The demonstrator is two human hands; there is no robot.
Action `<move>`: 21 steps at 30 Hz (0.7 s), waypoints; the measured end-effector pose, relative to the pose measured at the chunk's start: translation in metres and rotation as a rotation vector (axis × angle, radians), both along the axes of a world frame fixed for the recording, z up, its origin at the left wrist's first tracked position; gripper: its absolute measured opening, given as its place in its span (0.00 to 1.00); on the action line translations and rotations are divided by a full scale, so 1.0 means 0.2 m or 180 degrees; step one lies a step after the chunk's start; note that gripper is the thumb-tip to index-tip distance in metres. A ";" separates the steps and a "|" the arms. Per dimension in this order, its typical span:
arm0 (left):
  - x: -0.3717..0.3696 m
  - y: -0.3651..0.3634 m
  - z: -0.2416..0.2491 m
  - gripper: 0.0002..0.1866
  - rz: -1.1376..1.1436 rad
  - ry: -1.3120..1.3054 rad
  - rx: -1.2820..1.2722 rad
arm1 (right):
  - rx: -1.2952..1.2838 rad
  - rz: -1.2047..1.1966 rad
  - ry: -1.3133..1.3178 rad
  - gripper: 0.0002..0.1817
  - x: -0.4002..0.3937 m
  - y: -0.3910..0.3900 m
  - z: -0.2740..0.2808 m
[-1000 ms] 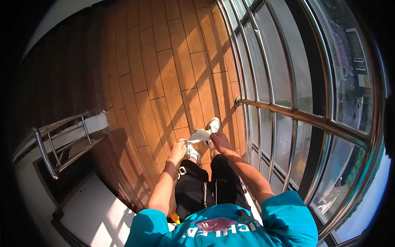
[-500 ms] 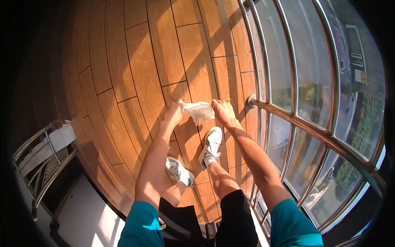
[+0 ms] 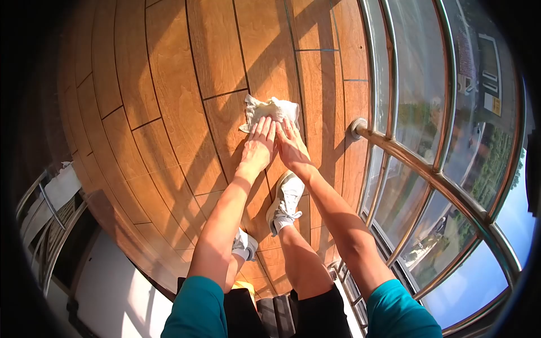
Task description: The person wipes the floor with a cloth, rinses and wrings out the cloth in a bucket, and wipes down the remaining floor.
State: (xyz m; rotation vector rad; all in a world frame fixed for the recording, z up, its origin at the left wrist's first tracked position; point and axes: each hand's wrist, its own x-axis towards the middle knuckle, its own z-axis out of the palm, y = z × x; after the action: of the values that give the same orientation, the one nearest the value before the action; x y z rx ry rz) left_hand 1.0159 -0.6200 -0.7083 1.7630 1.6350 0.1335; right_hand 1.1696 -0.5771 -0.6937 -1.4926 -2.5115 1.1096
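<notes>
Head view, and here's the pale cloth (image 3: 271, 108), crumpled on the wooden floor (image 3: 217, 50) at the upper middle of the frame: light, soft and limp by the look of it, hardly fragile, probably easiest taken by a loose corner! The left hand (image 3: 258, 147) lies flat, fingers straight, tips on its lower edge; the right hand (image 3: 292, 145), stretched out alongside, touches it too, neither one gripping

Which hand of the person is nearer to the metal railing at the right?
The right hand, on the railing side but apart from the metal railing. The left hand lies beyond it, farther from the railing.
</notes>
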 end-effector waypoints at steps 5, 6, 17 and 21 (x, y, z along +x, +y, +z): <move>-0.01 0.22 -0.24 0.41 -0.0218 0.0798 0.0153 | 0.0364 0.0095 -0.0304 0.33 0.00 0.18 -0.29; -0.04 0.29 -0.28 0.42 -0.0156 0.0877 0.0370 | 0.0473 0.0080 -0.0203 0.31 -0.01 0.27 -0.32; -0.27 1.31 -0.38 0.36 -0.0157 0.1596 0.0668 | 0.1719 0.0700 -0.0101 0.28 -0.17 1.39 -0.55; -0.25 1.14 -0.36 0.37 -0.0330 0.1757 0.0562 | 0.1539 0.0208 0.0161 0.28 -0.15 1.20 -0.50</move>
State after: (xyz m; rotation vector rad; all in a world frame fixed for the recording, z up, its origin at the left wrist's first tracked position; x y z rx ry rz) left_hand 0.9667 -0.3923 -0.7798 2.1457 1.9489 -0.2920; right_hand 1.1387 -0.3373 -0.7933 -1.2385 -2.5548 0.4773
